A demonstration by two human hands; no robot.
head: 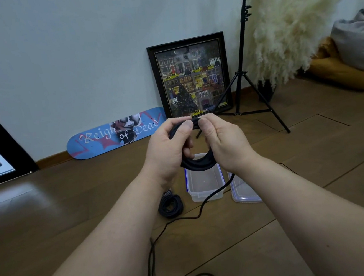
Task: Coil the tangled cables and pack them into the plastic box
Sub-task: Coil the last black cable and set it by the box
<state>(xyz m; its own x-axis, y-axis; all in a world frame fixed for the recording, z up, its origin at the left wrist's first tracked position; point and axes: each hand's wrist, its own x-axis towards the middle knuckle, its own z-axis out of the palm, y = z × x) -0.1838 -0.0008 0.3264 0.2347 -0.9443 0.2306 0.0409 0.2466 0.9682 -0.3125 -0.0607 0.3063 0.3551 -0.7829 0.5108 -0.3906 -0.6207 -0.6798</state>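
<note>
**Both hands hold a black cable coil above an open plastic box**

A person's left hand (168, 144) and right hand (223, 142) hold a coil of black cable (198, 164) in mid-air over a wooden floor (318, 190). The left fingers (185, 128) curl round the coil's left side, thumb pressed on its top strand. The right fingers (207, 127) are curled and pinch the same top strand just beside the left thumb, the two hands almost touching there. The lower arc of the coil hangs below and between the two palms.

Directly under the hands stands the clear plastic box (205, 194), open and blue-trimmed, its far end hidden behind the coil. Just to the right of it, below the right wrist, lies the box lid (244, 195), flat on the floor. A loose tail of the cable (174, 220) drops from beneath the right wrist, crosses the box's near right corner and trails across the floor toward the camera, looping between the forearms.

Below the left wrist, just left of the box, a second coil of dark cable (170, 206) rests on the floor.

Beyond the fingers, against the pale wall, lean a blue skateboard deck (99, 138) lettered "Reign of Dead" and a framed picture (192, 77) of a street scene. To the right of the fingers stands a black tripod stand (243, 67), with pampas grass (282, 35) in a dark vase behind it, and cushions (353, 59) at the far right.
</note>
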